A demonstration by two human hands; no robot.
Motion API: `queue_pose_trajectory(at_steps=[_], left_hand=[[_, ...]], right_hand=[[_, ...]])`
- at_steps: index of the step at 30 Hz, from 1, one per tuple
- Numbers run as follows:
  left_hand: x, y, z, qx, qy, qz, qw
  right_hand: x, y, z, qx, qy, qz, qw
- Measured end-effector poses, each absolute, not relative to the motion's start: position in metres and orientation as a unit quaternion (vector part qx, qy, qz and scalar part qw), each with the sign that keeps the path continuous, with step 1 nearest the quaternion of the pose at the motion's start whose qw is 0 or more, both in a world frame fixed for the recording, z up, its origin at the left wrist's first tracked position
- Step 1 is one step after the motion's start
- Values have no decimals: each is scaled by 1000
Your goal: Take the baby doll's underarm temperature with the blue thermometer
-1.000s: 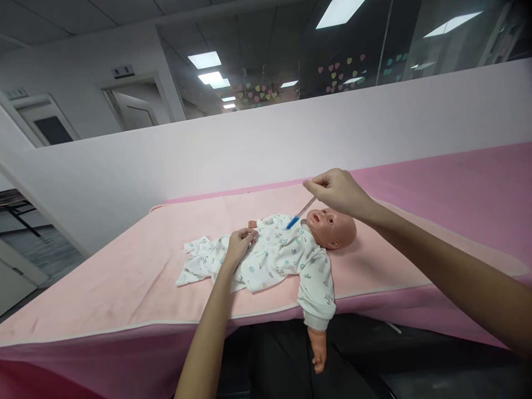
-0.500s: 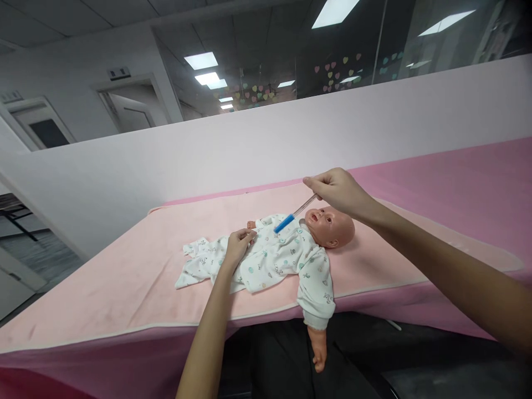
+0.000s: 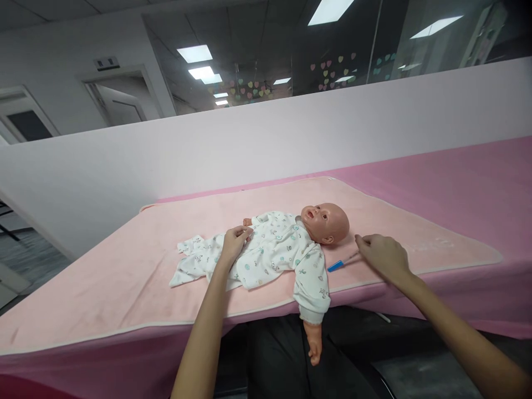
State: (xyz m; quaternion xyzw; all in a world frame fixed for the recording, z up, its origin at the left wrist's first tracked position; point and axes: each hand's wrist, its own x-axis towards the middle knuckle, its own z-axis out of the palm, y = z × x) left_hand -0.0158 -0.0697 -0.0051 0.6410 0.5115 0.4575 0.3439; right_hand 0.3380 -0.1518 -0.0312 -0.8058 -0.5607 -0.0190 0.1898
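Observation:
A baby doll [image 3: 328, 221] in a white printed romper lies on its back on a light pink blanket [image 3: 124, 277], one arm hanging over the front edge. My left hand [image 3: 233, 244] rests on the doll's belly, fingers curled on the romper cloth. Beside the doll's head, low over the blanket, my right hand [image 3: 382, 256] pinches the clear end of a thin blue-tipped stick [image 3: 341, 262]. The stick's blue tip touches the blanket near the doll's shoulder.
The blanket covers a darker pink tabletop [image 3: 457, 177] that runs off to the right. A white partition wall [image 3: 249, 144] stands behind it, with glass panels above. Below the front edge lies a dark floor gap [image 3: 282, 354].
My right hand has come down from above the doll's chest to the blanket right of its head, bringing the blue-tipped stick with it. The left hand has stayed on the doll.

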Motion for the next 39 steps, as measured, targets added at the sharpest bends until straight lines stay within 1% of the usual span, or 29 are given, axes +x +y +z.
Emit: queue_pose_trajectory(at_steps=[2,5,14,18,20,23,25,27,30,34,39], left_hand=[[-16,-70,-5,640,512,458,344],[-16,-69,-4,640,511,460,344],[-15,-71,-2,639,516,456,343],[-16,-70,-3,641,515,456,341],[-16,-69,-3,640,515,457,341],[-15,-68,-4,639,516,456,342],[-15,-68,-4,639,516,455,344],[-15,-69,-4,638,515,457,344],[-15,-69,-4,636,515,461,343],[-16,-70,-4,634,517,459,348],[-15,-72,-2,637,514,457,346]], right_hand=[[336,-148,-37,-831,-539,-60,125],[337,-139,-39,-830,-545,-87,85],[346,-127,-43,-820,-564,-69,66],[346,-127,-40,-816,-567,-91,72],[343,-131,-38,-816,-559,-105,99],[325,-144,-32,-817,-538,-115,173],[302,-154,-28,-781,-579,-113,208],[273,-160,-22,-693,-667,-109,250],[229,-153,-9,-658,-699,-80,271],[195,-127,1,-669,-671,-25,319],[186,-112,-13,-673,-637,-41,373]])
